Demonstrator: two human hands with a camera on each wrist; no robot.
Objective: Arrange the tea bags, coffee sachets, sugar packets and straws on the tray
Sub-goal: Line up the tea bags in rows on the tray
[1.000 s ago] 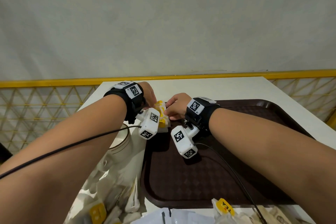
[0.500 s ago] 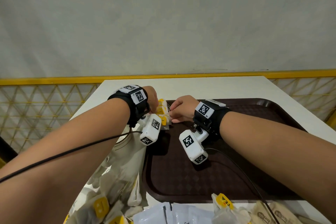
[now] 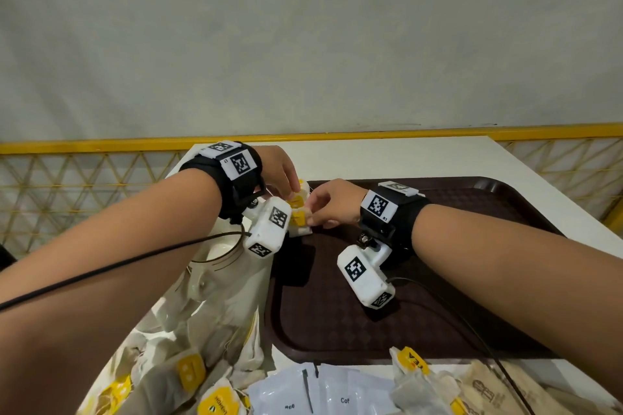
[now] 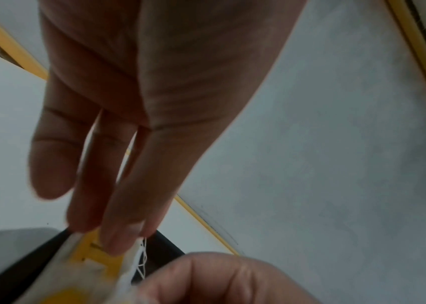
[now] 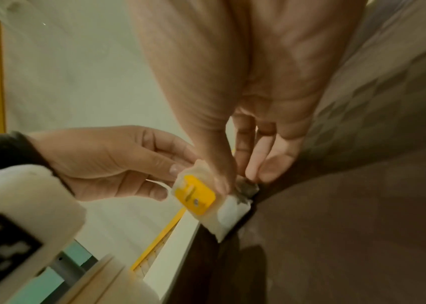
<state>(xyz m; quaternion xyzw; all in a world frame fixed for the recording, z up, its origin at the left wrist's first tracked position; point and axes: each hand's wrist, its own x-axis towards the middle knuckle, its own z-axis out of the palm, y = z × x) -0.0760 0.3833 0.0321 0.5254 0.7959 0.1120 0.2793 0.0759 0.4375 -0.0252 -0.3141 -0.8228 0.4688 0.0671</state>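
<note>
A small stack of white tea bags (image 3: 298,212) with yellow tags sits at the far left corner of the dark brown tray (image 3: 472,280). My left hand (image 3: 293,192) pinches the stack's left edge between thumb and fingers (image 4: 81,226). My right hand (image 3: 313,214) pinches it from the right. In the right wrist view the tea bags (image 5: 196,197) rest against the tray (image 5: 336,226) rim, with the right hand (image 5: 237,181) above them and the left hand (image 5: 170,181) beside them. The left wrist view shows my left hand (image 4: 102,236) on a yellow tag of the tea bags (image 4: 94,255).
Loose tea bags (image 3: 188,374) lie in a heap left of the tray, over a crumpled white bag (image 3: 219,280). White sachets (image 3: 323,394) and brown packets (image 3: 488,391) lie at the near edge. A yellow railing (image 3: 101,145) runs behind the white table (image 3: 404,158).
Both hands stay on the tea bags at the tray's far left corner. My right wrist has drifted slightly to the right, and the stack has barely moved.
</note>
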